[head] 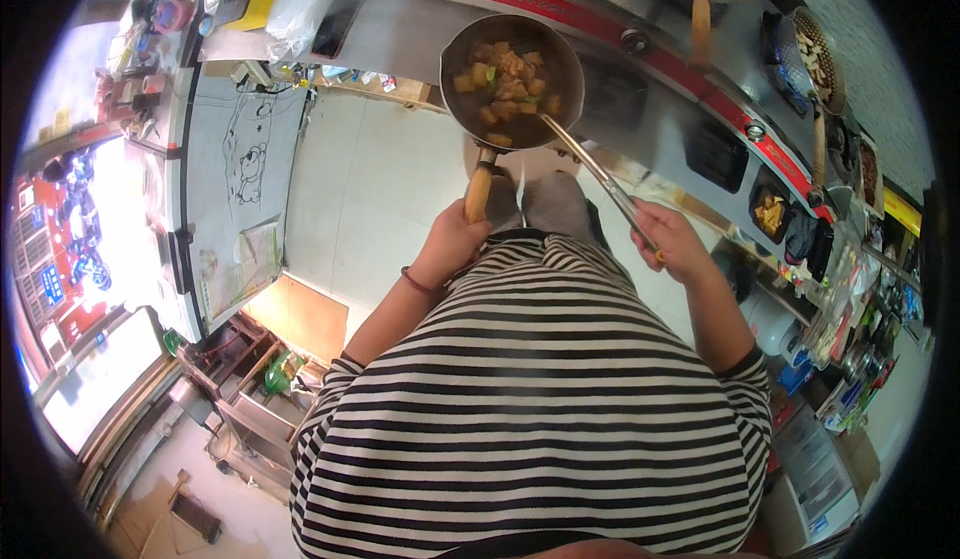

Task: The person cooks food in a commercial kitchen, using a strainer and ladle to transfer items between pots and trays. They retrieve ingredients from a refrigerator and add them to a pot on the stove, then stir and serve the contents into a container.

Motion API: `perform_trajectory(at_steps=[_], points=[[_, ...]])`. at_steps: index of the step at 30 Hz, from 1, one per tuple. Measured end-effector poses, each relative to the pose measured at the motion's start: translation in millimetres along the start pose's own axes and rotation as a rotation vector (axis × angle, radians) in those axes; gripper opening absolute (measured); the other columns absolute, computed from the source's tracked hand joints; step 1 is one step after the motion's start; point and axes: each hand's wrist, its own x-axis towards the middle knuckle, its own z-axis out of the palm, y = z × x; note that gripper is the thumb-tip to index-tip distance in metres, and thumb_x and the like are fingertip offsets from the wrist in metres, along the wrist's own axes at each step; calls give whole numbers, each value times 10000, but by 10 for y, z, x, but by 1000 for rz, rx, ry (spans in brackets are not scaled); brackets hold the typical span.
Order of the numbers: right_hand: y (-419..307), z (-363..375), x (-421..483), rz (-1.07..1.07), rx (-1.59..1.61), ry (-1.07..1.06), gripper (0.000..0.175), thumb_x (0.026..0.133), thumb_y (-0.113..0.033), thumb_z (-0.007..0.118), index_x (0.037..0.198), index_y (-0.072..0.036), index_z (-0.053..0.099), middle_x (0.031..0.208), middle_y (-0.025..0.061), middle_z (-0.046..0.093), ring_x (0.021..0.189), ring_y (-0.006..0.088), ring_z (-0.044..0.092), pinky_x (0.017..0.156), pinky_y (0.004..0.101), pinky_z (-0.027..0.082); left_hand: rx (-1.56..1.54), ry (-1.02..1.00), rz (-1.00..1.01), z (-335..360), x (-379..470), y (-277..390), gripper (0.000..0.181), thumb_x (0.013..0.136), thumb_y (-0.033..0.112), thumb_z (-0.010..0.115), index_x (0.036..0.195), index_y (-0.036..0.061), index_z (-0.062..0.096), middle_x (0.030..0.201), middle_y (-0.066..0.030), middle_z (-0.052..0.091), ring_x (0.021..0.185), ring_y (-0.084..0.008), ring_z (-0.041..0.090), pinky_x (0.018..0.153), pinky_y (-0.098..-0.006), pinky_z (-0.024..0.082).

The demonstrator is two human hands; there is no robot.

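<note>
My left hand [459, 238] grips the wooden handle [478, 193] of a round metal pan [469, 120]. Chunks of browned food [511, 82] with bits of green lie in the pan, some in dark sauce. In my right hand [669, 238] is the shaft of a long metal utensil [600, 176], slanting from my fingers to the pan. Its far end is among the food, so I cannot tell its shape. The pan is in front of me, by the near edge of the steel counter.
A red-fronted gas stove [555, 3] with knobs runs along the counter. On it stand a pan with a wooden handle [700, 22] and a pan of pale pieces [814, 63]. A black container of yellow food [769, 210] sits right; a phone [337, 24] and plastic bags [300, 7] lie left.
</note>
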Motion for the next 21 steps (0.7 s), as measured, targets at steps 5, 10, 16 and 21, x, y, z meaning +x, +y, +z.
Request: perform_trajectory(at_steps=[5, 10, 16, 21], points=[[-30, -97, -123, -15, -1, 36, 393, 935, -229, 450, 1238, 20, 431, 640, -1, 477, 407, 42, 390, 353, 165, 315, 70, -13, -78, -3, 40, 4, 209, 785, 80, 532, 956, -33, 487, 609, -36, 497, 431, -109, 484, 403, -244, 396], [-62, -212, -213, -23, 56, 45, 388, 932, -221, 452, 1227, 28, 429, 648, 3, 495, 401, 38, 401, 346, 160, 313, 56, 13, -129, -9, 64, 160, 188, 785, 87, 534, 923, -28, 482, 603, -36, 497, 417, -111, 482, 386, -239, 391], [-84, -477, -361, -73, 83, 124, 338, 926, -234, 457, 1155, 16, 469, 644, 3, 495, 401, 29, 403, 339, 159, 313, -55, 83, -252, 43, 123, 261, 130, 784, 85, 530, 868, 2, 473, 593, -34, 495, 402, -109, 471, 370, -237, 373], [-37, -737, -416, -107, 59, 153, 350, 927, -253, 462, 1158, 9, 478, 642, -5, 485, 407, 28, 394, 348, 155, 310, 12, 84, -219, 23, 149, 304, 108, 787, 87, 533, 832, 18, 464, 570, -20, 479, 386, -113, 462, 357, -243, 362]])
